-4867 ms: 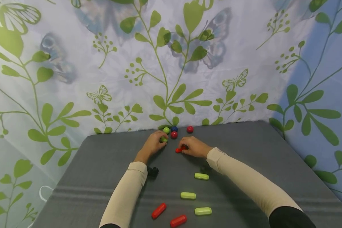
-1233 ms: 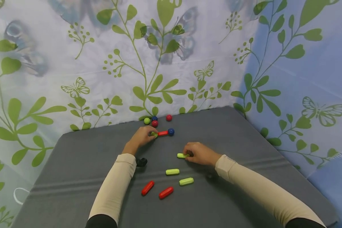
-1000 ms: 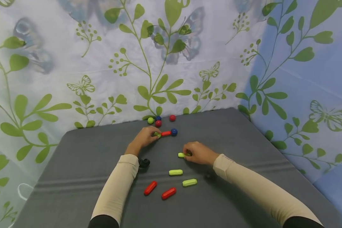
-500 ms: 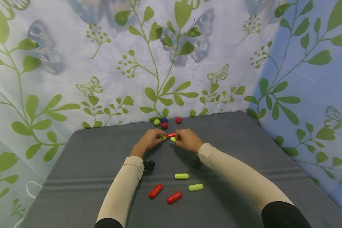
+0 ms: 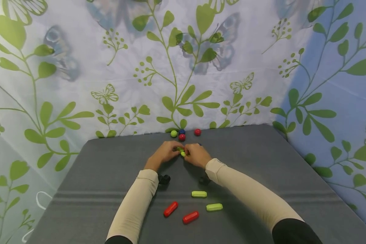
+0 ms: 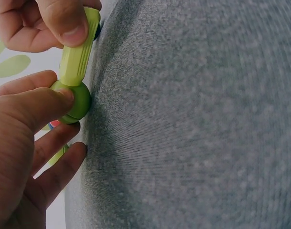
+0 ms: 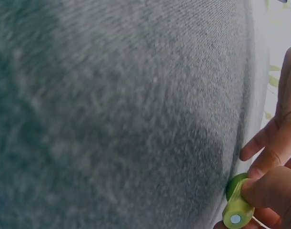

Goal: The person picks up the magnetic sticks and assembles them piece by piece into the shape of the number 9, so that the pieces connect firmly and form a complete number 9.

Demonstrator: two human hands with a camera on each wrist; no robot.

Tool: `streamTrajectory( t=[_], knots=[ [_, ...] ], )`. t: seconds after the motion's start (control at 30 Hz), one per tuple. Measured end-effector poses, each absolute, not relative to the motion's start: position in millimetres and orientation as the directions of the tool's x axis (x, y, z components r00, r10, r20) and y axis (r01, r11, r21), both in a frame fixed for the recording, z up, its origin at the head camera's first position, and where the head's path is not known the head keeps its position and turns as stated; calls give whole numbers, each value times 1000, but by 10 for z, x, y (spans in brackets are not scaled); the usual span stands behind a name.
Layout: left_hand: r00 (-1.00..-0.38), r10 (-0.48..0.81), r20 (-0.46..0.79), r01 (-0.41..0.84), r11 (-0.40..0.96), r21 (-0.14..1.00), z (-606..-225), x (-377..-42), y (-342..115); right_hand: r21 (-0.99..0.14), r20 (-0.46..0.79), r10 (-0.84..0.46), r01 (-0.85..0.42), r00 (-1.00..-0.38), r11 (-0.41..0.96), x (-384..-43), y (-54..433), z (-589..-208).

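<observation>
With thumb and fingers, my left hand (image 5: 165, 154) pinches a green ball (image 6: 79, 102) just above the grey table. My right hand (image 5: 197, 155) grips a yellow-green rod (image 6: 79, 59) by its upper part in the left wrist view. That rod's lower end touches the green ball. In the right wrist view, the rod's near end (image 7: 235, 210) shows a small pale disc. Behind my right hand a bit of a blue ball (image 5: 200, 144) shows in the head view; the red rod beside it is hidden there.
Towards the table's back edge sit a green ball (image 5: 174, 134), a blue ball (image 5: 182, 131) and two red balls (image 5: 182, 137). Nearer me lie two yellow-green rods (image 5: 199, 194) and two red rods (image 5: 170, 209). A patterned cloth (image 5: 125, 67) hangs behind the grey table (image 5: 116, 176).
Earlier my right hand held a red rod, later seen between the green ball and a blue ball. It then took a yellow-green rod and brought it leftward to the green ball in my left hand.
</observation>
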State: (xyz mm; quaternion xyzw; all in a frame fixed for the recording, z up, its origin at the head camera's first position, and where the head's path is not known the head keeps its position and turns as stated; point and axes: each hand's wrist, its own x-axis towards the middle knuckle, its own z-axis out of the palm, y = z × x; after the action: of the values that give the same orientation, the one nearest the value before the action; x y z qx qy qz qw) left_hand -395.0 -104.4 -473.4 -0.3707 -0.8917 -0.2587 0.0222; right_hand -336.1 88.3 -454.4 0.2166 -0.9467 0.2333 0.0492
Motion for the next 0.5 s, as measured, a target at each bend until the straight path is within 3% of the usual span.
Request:
streamTrajectory(
  t=[0.5],
  knots=[
    [-753,622,213,640,618,457,-4718,-3922,-1028,-475,195,-333,-386,-923,791,-3363,790,-4603]
  ],
)
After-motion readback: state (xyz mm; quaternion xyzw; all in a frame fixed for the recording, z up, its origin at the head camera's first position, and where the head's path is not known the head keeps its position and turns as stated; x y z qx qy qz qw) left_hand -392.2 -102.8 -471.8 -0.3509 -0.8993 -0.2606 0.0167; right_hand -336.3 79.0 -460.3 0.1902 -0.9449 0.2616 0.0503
